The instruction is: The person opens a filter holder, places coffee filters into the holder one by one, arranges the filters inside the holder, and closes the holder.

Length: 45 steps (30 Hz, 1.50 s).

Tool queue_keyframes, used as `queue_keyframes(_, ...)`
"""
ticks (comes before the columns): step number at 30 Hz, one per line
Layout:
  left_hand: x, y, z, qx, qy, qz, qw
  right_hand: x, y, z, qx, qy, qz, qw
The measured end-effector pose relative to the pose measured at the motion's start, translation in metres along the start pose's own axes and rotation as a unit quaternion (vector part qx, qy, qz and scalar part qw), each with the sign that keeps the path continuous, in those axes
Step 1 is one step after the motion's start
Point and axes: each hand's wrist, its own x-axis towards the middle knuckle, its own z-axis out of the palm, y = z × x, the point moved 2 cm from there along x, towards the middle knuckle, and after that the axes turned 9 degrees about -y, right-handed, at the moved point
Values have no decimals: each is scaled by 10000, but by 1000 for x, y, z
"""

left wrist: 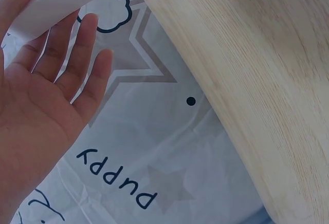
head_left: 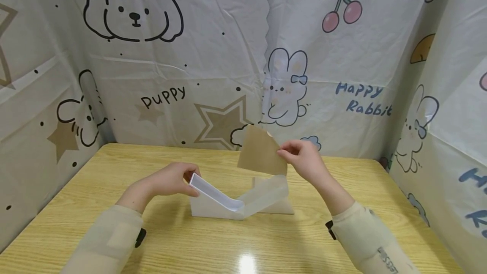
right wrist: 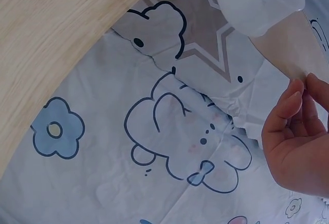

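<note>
A white V-shaped stand, with a shallow trough along its top left, sits on the table. My left hand holds its raised left end, thumb in front and fingers behind; the left wrist view shows the fingers along a white wall. A frosted translucent piece slopes up from the stand's middle to the right. Above it my right hand pinches the right edge of a brown paper piece, which has a small notch at its top. In the right wrist view, the frosted piece partly hides the paper.
The light wood table extends around the stand. Printed cloth hangs behind it and at both sides, close to the table's edges. A pale upright part stands behind the frosted piece.
</note>
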Motion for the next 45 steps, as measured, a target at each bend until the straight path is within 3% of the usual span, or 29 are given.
queue_keyframes(18,1,0,0,-18,5,39,10000,6,-23,8,67,-3,-66,10000)
queue_keyframes(27,5,0,1,-17,10,51,10000,8,-27,28,-4,-189,-314,9993)
queue_keyframes(45,3,0,4,-168,10,32,9999,10,-29,55,-310,-241,-342,9986)
